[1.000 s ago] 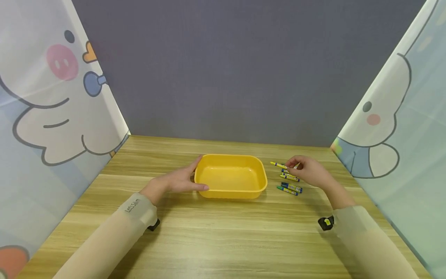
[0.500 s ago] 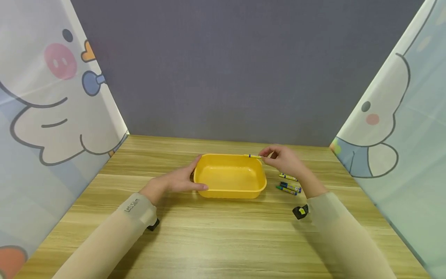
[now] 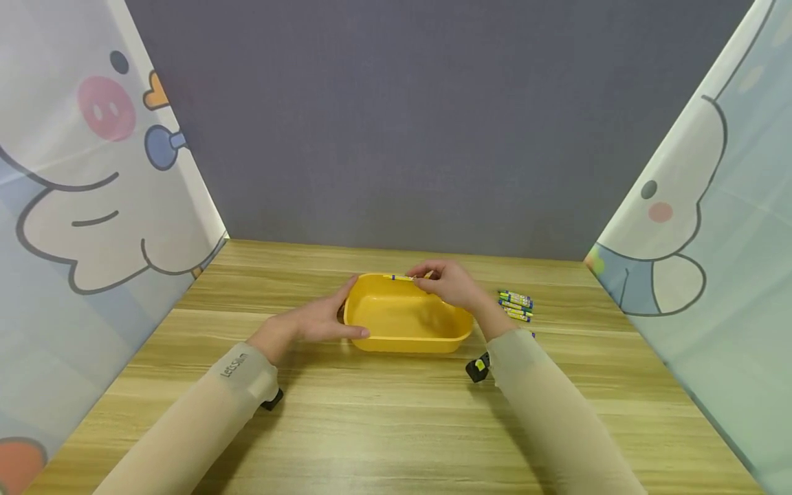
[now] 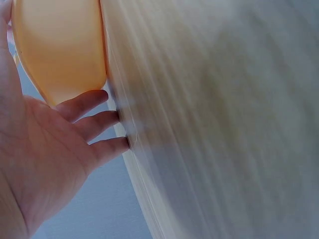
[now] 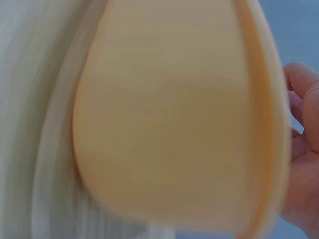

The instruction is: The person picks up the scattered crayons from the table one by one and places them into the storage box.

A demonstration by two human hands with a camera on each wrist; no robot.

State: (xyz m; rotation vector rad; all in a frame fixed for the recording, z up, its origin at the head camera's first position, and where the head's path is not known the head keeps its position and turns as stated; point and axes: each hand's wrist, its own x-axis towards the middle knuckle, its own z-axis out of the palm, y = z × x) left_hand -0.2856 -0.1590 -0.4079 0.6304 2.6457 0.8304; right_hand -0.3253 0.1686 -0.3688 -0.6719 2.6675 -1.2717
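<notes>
A yellow plastic basin (image 3: 408, 316) stands on the wooden table. My left hand (image 3: 318, 320) rests against its left end, thumb along the near side and index finger at the far-left corner. In the left wrist view, fingers (image 4: 92, 124) lie extended beside the basin wall. My right hand (image 3: 452, 282) is over the basin's far right part. It pinches a yellow-wrapped crayon (image 3: 399, 278) between thumb and fingers, the tip pointing left near the far rim. The right wrist view shows the basin's outer wall (image 5: 169, 119) blurred, with the right hand beyond the rim; the crayon is hidden there.
Several more crayons (image 3: 516, 302) lie on the table (image 3: 383, 426) right of the basin, some hidden behind the right wrist. A dark grey panel (image 3: 402, 130) rises at the back, with cartoon-printed sheets (image 3: 662, 172) on both sides.
My right hand has lifted the yellow crayon from the pile and carried it left over the basin. The left hand and the basin have stayed in place.
</notes>
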